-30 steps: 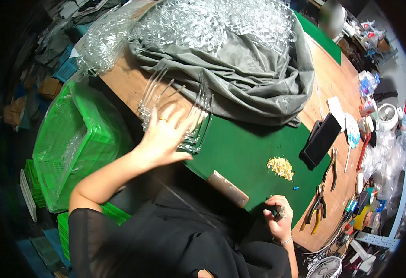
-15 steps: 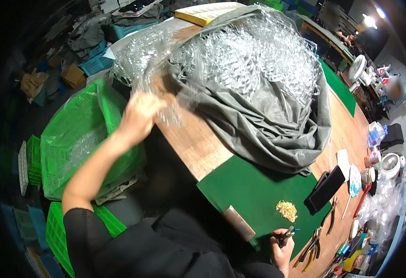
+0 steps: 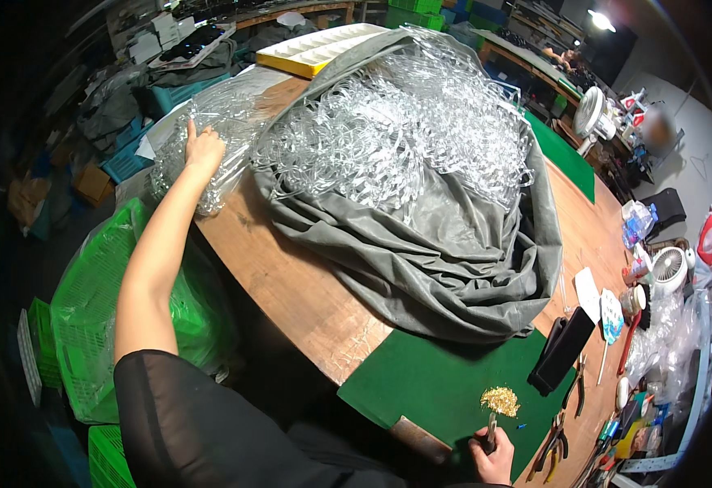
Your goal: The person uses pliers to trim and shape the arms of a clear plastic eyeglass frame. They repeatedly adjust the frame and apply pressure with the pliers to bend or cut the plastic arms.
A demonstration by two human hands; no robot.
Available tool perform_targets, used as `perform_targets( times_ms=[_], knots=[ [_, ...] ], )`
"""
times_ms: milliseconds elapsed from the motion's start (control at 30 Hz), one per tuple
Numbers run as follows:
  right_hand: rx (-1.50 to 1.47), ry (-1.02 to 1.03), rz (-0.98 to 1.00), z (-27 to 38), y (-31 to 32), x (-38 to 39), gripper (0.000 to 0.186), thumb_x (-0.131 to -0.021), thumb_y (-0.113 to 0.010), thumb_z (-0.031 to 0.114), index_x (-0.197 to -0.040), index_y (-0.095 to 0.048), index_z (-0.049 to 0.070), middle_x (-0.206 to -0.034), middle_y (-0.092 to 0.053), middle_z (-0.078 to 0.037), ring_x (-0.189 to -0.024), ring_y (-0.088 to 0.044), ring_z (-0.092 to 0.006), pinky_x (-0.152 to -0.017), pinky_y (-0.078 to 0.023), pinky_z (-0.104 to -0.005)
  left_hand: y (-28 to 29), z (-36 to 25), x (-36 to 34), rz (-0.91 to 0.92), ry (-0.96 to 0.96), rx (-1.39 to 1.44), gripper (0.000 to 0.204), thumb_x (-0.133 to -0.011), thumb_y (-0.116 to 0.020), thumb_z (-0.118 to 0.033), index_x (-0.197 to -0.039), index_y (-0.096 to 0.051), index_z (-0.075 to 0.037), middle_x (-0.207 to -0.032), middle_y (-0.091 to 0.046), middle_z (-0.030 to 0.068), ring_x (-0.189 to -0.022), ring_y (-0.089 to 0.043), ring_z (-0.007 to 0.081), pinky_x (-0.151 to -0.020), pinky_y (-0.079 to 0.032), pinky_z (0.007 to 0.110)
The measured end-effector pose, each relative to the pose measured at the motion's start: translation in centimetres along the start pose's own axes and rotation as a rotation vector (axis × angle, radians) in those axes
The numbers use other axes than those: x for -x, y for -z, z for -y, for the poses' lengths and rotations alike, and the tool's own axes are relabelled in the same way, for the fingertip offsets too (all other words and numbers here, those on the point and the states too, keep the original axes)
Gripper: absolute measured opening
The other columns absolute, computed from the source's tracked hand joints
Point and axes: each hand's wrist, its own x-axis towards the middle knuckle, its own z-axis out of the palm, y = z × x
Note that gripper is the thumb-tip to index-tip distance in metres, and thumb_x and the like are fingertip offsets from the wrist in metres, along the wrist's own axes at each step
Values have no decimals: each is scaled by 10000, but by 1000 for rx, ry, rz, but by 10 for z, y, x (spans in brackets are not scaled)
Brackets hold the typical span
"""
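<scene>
My left hand (image 3: 205,148) rests on a loose heap of clear plastic strips (image 3: 234,122) at the table's left edge. One finger is stretched out and the others are partly hidden; no strip clearly shows in its grasp. My right hand (image 3: 494,457) is closed around small pliers (image 3: 492,428), their jaws pointing away from me. Just beyond the jaws lies a small pile of gold-coloured bits (image 3: 500,401) on a green mat (image 3: 421,378). A tiny blue piece (image 3: 522,426) sits right of the pliers.
A grey cloth sack (image 3: 453,276) full of clear strips fills the table's middle. A green crate (image 3: 87,317) lined with plastic stands at left below the table. Right of the mat are a black case (image 3: 563,350), more pliers (image 3: 553,455) and a fan (image 3: 669,267).
My left hand has moved from above the table edge by the crate, with strips around it, to the heap farther away. The view has shifted. My right hand still holds the pliers.
</scene>
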Motion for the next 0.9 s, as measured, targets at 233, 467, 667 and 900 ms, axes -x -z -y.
perform_targets(
  times_ms=[233, 467, 667, 900],
  knots=[
    [58, 30, -90, -15, -1, -5, 190, -746, -672, 133, -768, -532, 7, -626, -490, -38, -584, -441, -123, -559, -382, -268, 88, -105, 86, -427, -324, 893, 272, -766, -612, -70, -1037, -594, -55, -1045, -605, 116, -972, -571, 314, -847, -454, 397],
    [67, 255, 109, -32, 9, 3, 169, -723, -706, 74, -785, -554, 34, -743, -577, -101, -660, -572, -234, -621, -457, -305, 95, -145, 49, -356, -94, 777, 83, -838, -559, -105, -913, -541, -73, -836, -602, 170, -815, -595, 376, -704, -478, 478],
    [41, 409, 35, -34, 11, 18, 155, -733, -667, 33, -798, -526, 36, -762, -570, -122, -691, -562, -302, -639, -470, -341, 182, -137, 68, 92, -226, 1964, 182, -941, -497, -233, -958, -535, -56, -975, -633, 125, -840, -626, 222, -767, -488, 320],
    [534, 505, -101, -33, 14, -9, 345, -645, -682, 56, -964, -554, 28, -962, -562, -117, -834, -546, -289, -711, -444, -399, 244, -151, 217, 582, -440, 2703, 277, -986, -350, -230, -1124, -483, -29, -1059, -622, 200, -751, -631, 261, -786, -516, 355]
  ],
)
